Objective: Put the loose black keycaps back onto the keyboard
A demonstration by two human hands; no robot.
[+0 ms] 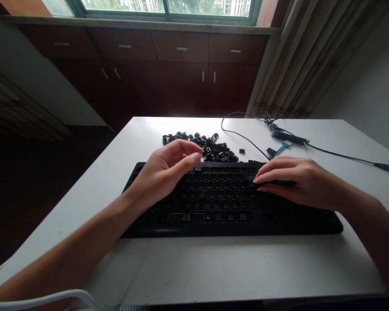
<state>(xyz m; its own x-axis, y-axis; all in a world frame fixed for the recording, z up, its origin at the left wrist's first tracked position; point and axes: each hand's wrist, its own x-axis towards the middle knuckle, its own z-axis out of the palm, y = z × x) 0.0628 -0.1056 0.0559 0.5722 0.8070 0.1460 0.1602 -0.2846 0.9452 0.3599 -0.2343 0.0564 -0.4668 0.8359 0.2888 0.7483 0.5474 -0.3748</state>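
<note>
A black keyboard [233, 230] lies across the white table, most of its sockets bare of keycaps. A few keycaps are still seated, among them one marked K [202, 195]. My left hand [164, 170] hovers over the keyboard's left part, thumb and index tip pinched together; whatever they hold is too small to tell. My right hand [288, 177] is low over the right part, its fingers and thumb closed at a dark piece by the large key area. That piece blends into the black keyboard. Behind the keyboard a heap of loose black keycaps [217, 151] is partly covered by my left hand.
A single keycap [242, 151] lies apart from the heap. Beyond my right hand are a small blue brush [282, 147] and a coiled black cable [270, 123] with a dark bar-shaped tool [290, 138]. A white cord [52, 298] crosses the lower left corner.
</note>
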